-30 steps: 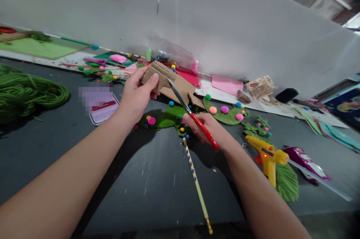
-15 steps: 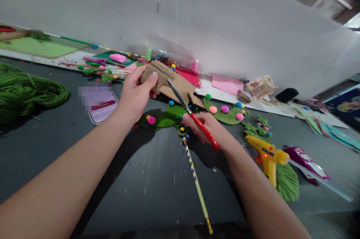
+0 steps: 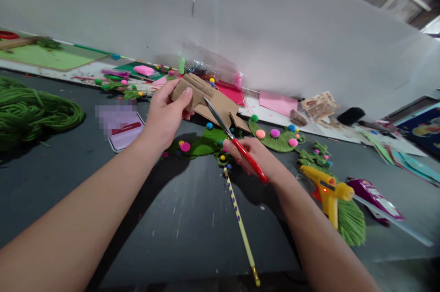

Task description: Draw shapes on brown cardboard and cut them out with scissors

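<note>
Between the thumb and fingers of my left hand (image 3: pixel 170 111) is a piece of brown cardboard (image 3: pixel 197 90), its ribbed side partly showing. My right hand (image 3: pixel 252 154) is closed around a pair of red-handled scissors (image 3: pixel 223 120). The metal blades point up and left, and their tips meet the cardboard's near edge; whether they are cutting into it I cannot tell. Below the hands lie green yarn leaves (image 3: pixel 208 142) dotted with coloured pom-poms. A pale yellow pencil (image 3: pixel 241 225) with purple spots lies nearest my right hand on the dark table.
A bundle of green yarn (image 3: pixel 37 111) lies at the left beside a phone (image 3: pixel 127 134). At the right, a yellow glue gun (image 3: pixel 326 189) with a lit red light rests on a green yarn leaf (image 3: pixel 350 223), near a purple packet (image 3: pixel 373 195). A grey wall (image 3: pixel 137 8) stands behind.
</note>
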### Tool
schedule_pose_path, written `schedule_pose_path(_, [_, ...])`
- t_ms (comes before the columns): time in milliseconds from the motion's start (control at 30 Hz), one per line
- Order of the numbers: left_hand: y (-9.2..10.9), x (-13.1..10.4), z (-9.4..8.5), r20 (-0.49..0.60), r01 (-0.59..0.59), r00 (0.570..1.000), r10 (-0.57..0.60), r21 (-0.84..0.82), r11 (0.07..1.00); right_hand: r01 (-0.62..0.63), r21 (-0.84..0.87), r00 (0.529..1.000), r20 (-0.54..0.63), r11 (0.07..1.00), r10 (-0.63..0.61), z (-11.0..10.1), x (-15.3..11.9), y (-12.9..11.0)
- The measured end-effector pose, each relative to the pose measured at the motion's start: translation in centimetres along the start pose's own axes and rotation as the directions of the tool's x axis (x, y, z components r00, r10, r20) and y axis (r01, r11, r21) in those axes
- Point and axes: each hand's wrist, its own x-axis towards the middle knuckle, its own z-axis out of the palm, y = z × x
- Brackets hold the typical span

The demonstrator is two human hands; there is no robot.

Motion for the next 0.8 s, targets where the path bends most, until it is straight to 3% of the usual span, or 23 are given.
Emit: schedule_pose_path(800, [0.70, 0.07, 0.16, -0.031, 0.062, 0.998, -0.063, -0.024, 0.998, -0.016, -0.020, 1.000, -0.005, 1.000, 0.016, 0.29, -0.07, -0.41])
